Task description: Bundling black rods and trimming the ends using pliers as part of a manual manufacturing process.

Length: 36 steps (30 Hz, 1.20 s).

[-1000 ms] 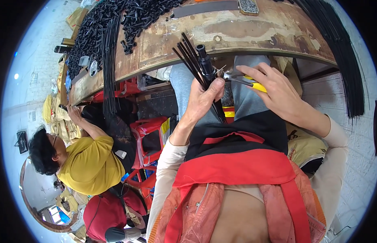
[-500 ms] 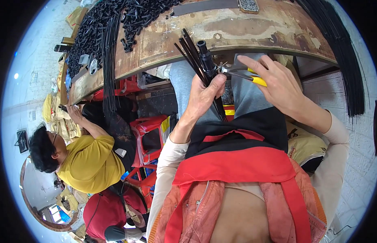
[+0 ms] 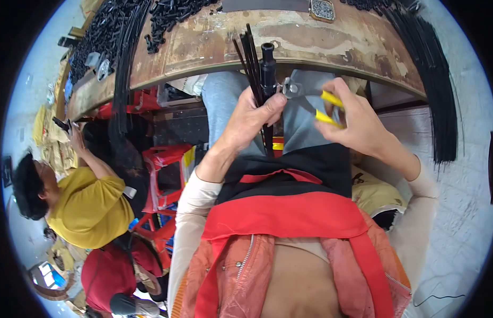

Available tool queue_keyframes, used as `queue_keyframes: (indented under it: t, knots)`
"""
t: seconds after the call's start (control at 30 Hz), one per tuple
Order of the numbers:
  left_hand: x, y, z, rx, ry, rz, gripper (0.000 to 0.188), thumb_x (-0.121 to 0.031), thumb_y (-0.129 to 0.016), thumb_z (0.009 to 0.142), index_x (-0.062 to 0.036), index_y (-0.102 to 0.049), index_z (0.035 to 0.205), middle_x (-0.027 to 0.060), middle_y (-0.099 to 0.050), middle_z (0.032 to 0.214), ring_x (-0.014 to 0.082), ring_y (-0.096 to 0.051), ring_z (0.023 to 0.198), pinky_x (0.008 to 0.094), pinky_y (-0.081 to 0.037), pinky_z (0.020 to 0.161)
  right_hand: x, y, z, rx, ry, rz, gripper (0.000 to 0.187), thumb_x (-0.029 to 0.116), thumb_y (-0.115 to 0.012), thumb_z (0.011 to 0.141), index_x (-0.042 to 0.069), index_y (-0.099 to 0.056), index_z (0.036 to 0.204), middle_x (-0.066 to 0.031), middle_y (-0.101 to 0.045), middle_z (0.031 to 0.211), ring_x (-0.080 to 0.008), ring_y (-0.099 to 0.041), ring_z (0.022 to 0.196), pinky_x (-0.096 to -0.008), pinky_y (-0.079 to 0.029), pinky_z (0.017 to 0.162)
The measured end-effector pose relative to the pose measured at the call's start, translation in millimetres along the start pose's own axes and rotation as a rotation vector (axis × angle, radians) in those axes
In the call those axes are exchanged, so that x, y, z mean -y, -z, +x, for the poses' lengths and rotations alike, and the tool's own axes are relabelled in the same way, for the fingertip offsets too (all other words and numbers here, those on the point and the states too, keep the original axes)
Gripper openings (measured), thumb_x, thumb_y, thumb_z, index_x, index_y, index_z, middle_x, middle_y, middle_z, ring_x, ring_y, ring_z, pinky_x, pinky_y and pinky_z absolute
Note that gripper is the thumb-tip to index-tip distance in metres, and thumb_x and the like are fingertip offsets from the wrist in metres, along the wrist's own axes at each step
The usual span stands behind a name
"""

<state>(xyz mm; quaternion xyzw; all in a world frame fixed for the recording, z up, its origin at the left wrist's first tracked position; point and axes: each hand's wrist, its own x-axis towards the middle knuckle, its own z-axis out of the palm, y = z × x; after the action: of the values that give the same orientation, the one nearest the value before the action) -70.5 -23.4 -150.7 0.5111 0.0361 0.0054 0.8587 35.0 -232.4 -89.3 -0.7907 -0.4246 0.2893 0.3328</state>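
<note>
In my left hand (image 3: 252, 121) is a bundle of thin black rods (image 3: 251, 61), together with a thicker black tubular fitting (image 3: 268, 69). The fitting stands roughly upright, its ringed top above my fingers, and my thumb presses across the bundle. My right hand (image 3: 358, 114) grips a pair of pincers (image 3: 306, 94) with yellow handles, which are spread apart. The metal head of the pincers is right beside the fitting, near my left thumb tip. Whether the jaws touch the fitting, I cannot tell.
Ahead is a worn wooden table (image 3: 220, 47), bearing piles of black fittings (image 3: 172, 18) and a small tray of metal bits (image 3: 323, 9). Long black rods hang over its edge at left (image 3: 122, 90) and right (image 3: 440, 106). Left, a co-worker in yellow (image 3: 90, 206) sits near red stools (image 3: 164, 175).
The pincers' handles are spread wider, and their head now shows clearly beside the fitting. The rods and fitting stand more upright. The whole view has shifted, moving the scene leftward.
</note>
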Motion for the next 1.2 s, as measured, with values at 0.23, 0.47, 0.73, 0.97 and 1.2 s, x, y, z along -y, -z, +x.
queue_keyframes:
  t: [0.23, 0.47, 0.73, 0.97, 1.2]
  knots:
    - [5.4, 8.0, 9.3, -0.057, -0.038, 0.047, 0.025, -0.027, -0.067, 0.093, -0.0077, -0.052, 0.093, -0.0056, -0.043, 0.067, 0.0048, -0.037, 0.057, 0.0223, -0.030, 0.050, -7.7, 15.0, 12.1, -0.318, 0.472, -0.580, 0.044, 0.012, -0.067, 0.084, 0.002, -0.047, 0.122, -0.0081, -0.059, 0.072, -0.0261, -0.063, 0.061, -0.0326, -0.050, 0.057]
    - [2.6, 4.4, 4.5, 0.071, 0.013, -0.016, 0.027, -0.030, -0.066, 0.093, -0.0079, -0.051, 0.097, -0.0058, -0.042, 0.068, 0.0045, -0.036, 0.056, 0.0224, -0.030, 0.050, -1.2, 6.2, -6.9, 0.082, -0.030, -0.023, 0.054, 0.016, -0.069, 0.083, -0.004, -0.042, 0.126, -0.0138, -0.059, 0.095, -0.0209, -0.061, 0.082, -0.0313, -0.049, 0.071]
    - [-2.4, 4.5, 14.4, 0.034, -0.090, -0.001, 0.060, -0.043, -0.070, 0.088, 0.0008, -0.051, 0.125, -0.0039, -0.041, 0.064, 0.0054, -0.035, 0.056, 0.0220, -0.028, 0.050, -14.0, 9.2, 5.7, 0.049, 0.151, 0.112, 0.040, 0.011, -0.063, 0.086, -0.004, -0.046, 0.119, -0.0099, -0.058, 0.066, -0.0241, -0.060, 0.053, -0.0328, -0.046, 0.047]
    - [-9.3, 11.3, 13.6, 0.032, -0.133, 0.220, 0.043, -0.027, -0.064, 0.095, -0.0011, -0.056, 0.127, -0.0041, -0.049, 0.068, 0.0042, -0.042, 0.060, 0.0219, -0.033, 0.053, 4.6, 4.8, 3.8, 0.018, -0.030, 0.090, 0.047, 0.019, -0.066, 0.086, -0.004, -0.047, 0.121, -0.0167, -0.059, 0.105, -0.0236, -0.061, 0.091, -0.0333, -0.047, 0.076]
    - [-12.8, 14.9, 2.9, 0.100, -0.081, 0.063, 0.038, -0.028, -0.062, 0.096, 0.0011, -0.055, 0.119, -0.0027, -0.049, 0.074, 0.0046, -0.038, 0.060, 0.0216, -0.032, 0.053, 2.8, -11.1, 9.1, 0.229, -0.185, 0.463, 0.036, 0.034, -0.043, 0.101, -0.001, -0.050, 0.103, -0.0112, -0.058, 0.079, -0.0153, -0.056, 0.061, -0.0279, -0.045, 0.061]
